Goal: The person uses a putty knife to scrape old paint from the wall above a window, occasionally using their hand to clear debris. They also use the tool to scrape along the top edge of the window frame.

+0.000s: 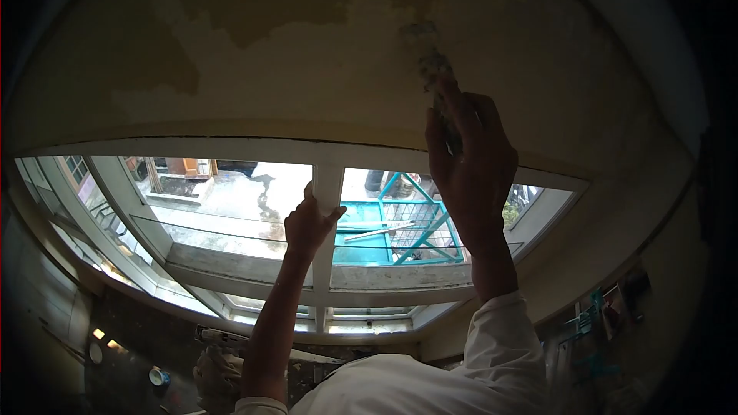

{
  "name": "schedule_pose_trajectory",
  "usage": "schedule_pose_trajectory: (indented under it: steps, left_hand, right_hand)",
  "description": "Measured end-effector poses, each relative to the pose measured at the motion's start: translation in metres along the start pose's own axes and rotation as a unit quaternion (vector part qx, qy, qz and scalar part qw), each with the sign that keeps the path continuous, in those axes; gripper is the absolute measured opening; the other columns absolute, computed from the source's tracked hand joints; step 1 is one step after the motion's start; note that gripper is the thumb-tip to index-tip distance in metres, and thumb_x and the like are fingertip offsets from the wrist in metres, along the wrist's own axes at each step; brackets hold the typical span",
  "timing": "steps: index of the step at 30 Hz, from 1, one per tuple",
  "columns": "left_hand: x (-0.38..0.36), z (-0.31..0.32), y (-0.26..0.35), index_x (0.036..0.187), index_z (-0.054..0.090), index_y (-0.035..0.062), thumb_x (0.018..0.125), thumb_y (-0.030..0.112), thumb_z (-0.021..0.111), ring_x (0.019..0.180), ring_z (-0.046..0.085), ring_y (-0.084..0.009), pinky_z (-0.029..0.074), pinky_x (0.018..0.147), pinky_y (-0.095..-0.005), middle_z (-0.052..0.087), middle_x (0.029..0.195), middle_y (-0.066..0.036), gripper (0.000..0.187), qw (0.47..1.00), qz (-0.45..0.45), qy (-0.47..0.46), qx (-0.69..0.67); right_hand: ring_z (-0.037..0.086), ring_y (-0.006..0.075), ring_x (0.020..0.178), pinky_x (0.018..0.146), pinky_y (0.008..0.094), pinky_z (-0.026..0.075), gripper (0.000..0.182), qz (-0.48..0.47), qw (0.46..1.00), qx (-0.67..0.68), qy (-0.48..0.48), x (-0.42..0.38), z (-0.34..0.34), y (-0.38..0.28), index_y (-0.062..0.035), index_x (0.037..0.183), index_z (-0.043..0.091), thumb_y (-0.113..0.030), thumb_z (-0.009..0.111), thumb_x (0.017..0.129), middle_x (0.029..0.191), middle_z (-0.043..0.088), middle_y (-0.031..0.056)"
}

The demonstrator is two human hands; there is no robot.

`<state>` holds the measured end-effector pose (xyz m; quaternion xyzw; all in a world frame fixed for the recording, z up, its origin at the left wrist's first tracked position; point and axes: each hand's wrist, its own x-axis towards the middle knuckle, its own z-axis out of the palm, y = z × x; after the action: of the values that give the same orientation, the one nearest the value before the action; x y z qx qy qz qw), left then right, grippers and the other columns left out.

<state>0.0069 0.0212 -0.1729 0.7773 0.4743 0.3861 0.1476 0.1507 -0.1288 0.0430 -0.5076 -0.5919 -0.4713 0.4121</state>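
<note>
My right hand (483, 157) is raised to the wall (307, 69) above the window, its fingers closed round the handle of a scraper (432, 61). The tool's blade end lies against the wall and looks stained. It is too dim to tell the blade's edge clearly. Darker and lighter patches, with ragged borders, mark the wall surface. Lower and to the left, my left hand (309, 224) is wrapped round the upright post (328, 192) in the middle of the window frame, thumb on the right side.
Glass panes and an open window sash (127, 207) stand at the left. Outside is a turquoise metal frame (415, 223) on pale ground. Below, a small can (159, 376) stands on the dark floor. Assorted items (607, 311) sit at the lower right.
</note>
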Motion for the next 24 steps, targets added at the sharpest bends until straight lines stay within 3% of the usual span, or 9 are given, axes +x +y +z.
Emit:
schedule_pose_trajectory:
  steps: [4, 7, 10, 12, 24]
  left_hand:
    - [-0.002, -0.005, 0.001, 0.132, 0.037, 0.0064, 0.072, 0.044, 0.071, 0.074, 0.068, -0.0307, 0.056, 0.064, -0.0390, 0.069, 0.082, -0.014, 0.079, 1.000, -0.004, 0.001, 0.006]
    - [-0.003, -0.005, 0.003, 0.130, 0.038, 0.0025, 0.074, 0.049, 0.067, 0.083, 0.067, -0.0320, 0.054, 0.074, -0.0410, 0.068, 0.092, -0.015, 0.078, 0.999, -0.037, -0.036, -0.018]
    - [-0.001, -0.002, 0.002, 0.129, 0.039, 0.0041, 0.074, 0.048, 0.068, 0.081, 0.067, -0.0316, 0.054, 0.072, -0.0406, 0.068, 0.091, -0.015, 0.077, 0.999, -0.034, -0.023, -0.005]
    - [-0.001, 0.006, -0.006, 0.132, 0.038, 0.0068, 0.072, 0.047, 0.069, 0.069, 0.068, -0.0312, 0.056, 0.062, -0.0414, 0.068, 0.077, -0.015, 0.079, 1.000, 0.000, 0.018, 0.005]
    - [0.000, 0.008, -0.006, 0.129, 0.041, 0.0079, 0.071, 0.046, 0.069, 0.068, 0.067, -0.0309, 0.056, 0.060, -0.0411, 0.068, 0.075, -0.014, 0.075, 0.999, 0.002, 0.037, 0.001]
  right_hand:
    - [0.064, 0.0176, 0.058, 0.044, 0.0278, 0.051, 0.040, -0.008, 1.000, 0.008, 0.022, -0.007, 0.004, 0.004, -0.0138, 0.121, 0.056, -0.016, 0.065, 0.082, 0.089, 0.057, 0.0081]
    - [0.064, 0.0171, 0.058, 0.044, 0.0272, 0.050, 0.040, 0.008, 1.000, -0.014, 0.018, 0.002, 0.009, -0.006, -0.0131, 0.122, 0.055, -0.015, 0.064, 0.083, 0.089, 0.057, 0.0084]
    - [0.063, 0.0162, 0.057, 0.044, 0.0279, 0.050, 0.041, 0.015, 1.000, 0.001, 0.018, 0.009, 0.011, -0.011, -0.0131, 0.123, 0.054, -0.016, 0.064, 0.084, 0.090, 0.057, 0.0079]
    - [0.063, 0.0161, 0.057, 0.043, 0.0279, 0.049, 0.041, 0.018, 1.000, 0.003, 0.018, -0.003, 0.003, -0.009, -0.0134, 0.123, 0.054, -0.016, 0.064, 0.084, 0.090, 0.057, 0.0077]
    - [0.064, 0.0165, 0.058, 0.044, 0.0274, 0.051, 0.039, -0.002, 0.999, -0.019, 0.027, 0.001, 0.010, -0.001, -0.0141, 0.121, 0.056, -0.018, 0.064, 0.083, 0.087, 0.059, 0.0081]
